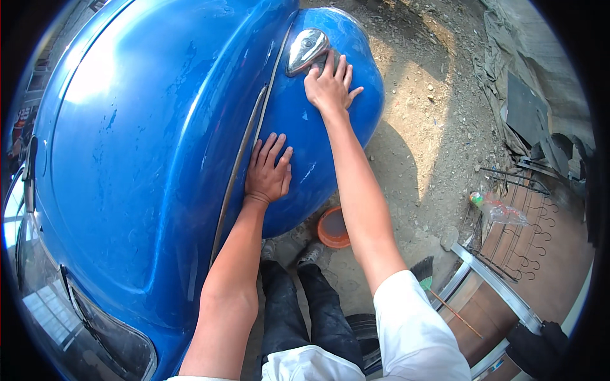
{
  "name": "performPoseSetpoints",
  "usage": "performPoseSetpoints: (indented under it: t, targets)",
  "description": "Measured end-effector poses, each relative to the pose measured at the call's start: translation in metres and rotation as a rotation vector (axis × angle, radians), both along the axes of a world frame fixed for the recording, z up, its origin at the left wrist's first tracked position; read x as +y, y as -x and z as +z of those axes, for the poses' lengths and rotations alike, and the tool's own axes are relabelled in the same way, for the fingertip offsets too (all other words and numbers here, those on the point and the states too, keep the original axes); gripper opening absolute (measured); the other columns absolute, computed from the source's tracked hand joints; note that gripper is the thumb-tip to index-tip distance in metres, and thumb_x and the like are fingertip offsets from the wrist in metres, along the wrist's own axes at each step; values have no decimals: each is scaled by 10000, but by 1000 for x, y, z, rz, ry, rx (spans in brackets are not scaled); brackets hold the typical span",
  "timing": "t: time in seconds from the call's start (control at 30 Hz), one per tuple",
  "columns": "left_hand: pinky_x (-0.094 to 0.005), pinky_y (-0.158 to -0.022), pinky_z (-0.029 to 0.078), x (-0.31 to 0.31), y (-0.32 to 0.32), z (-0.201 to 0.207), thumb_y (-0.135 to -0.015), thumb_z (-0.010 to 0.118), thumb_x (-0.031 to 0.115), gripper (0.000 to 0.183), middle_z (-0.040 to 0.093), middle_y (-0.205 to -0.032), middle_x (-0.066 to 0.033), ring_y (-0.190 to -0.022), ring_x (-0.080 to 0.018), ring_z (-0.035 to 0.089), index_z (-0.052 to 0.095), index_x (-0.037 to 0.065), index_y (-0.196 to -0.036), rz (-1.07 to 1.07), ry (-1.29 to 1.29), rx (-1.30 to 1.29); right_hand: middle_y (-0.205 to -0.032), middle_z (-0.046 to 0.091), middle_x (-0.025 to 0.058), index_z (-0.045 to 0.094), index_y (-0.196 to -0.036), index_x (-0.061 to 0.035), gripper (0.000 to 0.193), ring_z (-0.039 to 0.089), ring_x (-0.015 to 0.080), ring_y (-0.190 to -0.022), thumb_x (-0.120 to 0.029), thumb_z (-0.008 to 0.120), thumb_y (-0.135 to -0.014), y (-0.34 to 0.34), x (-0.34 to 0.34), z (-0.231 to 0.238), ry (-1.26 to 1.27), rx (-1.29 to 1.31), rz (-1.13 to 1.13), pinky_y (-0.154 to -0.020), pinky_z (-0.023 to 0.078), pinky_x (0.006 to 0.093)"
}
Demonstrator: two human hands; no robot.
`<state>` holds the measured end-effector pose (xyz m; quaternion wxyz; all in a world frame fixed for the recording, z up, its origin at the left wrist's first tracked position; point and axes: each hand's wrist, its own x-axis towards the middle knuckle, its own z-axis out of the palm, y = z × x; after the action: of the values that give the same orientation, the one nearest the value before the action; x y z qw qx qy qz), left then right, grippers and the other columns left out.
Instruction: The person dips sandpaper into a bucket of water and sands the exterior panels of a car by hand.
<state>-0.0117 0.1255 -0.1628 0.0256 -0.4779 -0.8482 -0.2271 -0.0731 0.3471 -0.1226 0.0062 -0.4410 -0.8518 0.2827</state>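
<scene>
My left hand (269, 173) lies flat on the blue front fender (298, 127) of a rounded car, fingers spread, holding nothing. Further forward, my right hand (332, 86) presses on top of the fender beside a chrome teardrop-shaped lamp housing (307, 49). Its thumb and fingertips are at the housing's near edge, over a small dark greyish piece (323, 61), mostly covered, whose kind I cannot make out. A strip of trim (244, 149) runs along the seam between the fender and the blue hood (127, 140), left of both hands. Water drops or streaks mark the paint.
An orange bucket (333, 227) stands by my feet under the fender. To the right are a broom (422, 269), a metal rack with hooks (524, 228), a plastic bag (505, 209) and boards (486, 298). A tyre (363, 333) lies behind my legs. Gravelly ground (406, 95) borders the car.
</scene>
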Motion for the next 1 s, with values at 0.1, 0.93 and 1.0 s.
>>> performPoseSetpoints:
  t: [0.1, 0.93, 1.0]
  targets:
    - [-521, -1170, 259, -3, 1, -2, -875, 532, 156, 373, 447, -1447, -127, -1387, -326, 371, 532, 120, -1246, 3, -12, -11, -1636, 75, 144, 168, -1569, -161, 632, 33, 334, -1512, -369, 308, -989, 1, -13, -6, -51, -18, 33, -1160, -5, 646]
    - [-511, -1176, 247, -5, 5, 0, -864, 546, 177, 398, 446, -1456, -123, -1391, -314, 372, 540, 123, -1259, -12, 9, -12, -1634, 154, 63, 266, -1547, -234, 721, 100, 273, -1512, -582, 438, -940, -33, -8, -2, -109, -9, 239, -1160, 4, 648]
    - [-514, -1172, 253, -4, 0, -6, -862, 548, 174, 398, 446, -1454, -128, -1391, -316, 371, 539, 121, -1255, -14, -1, -20, -1633, 161, 62, 273, -1545, -235, 713, 102, 268, -1512, -582, 432, -942, -34, -28, -7, -151, -2, 249, -1162, 4, 645]
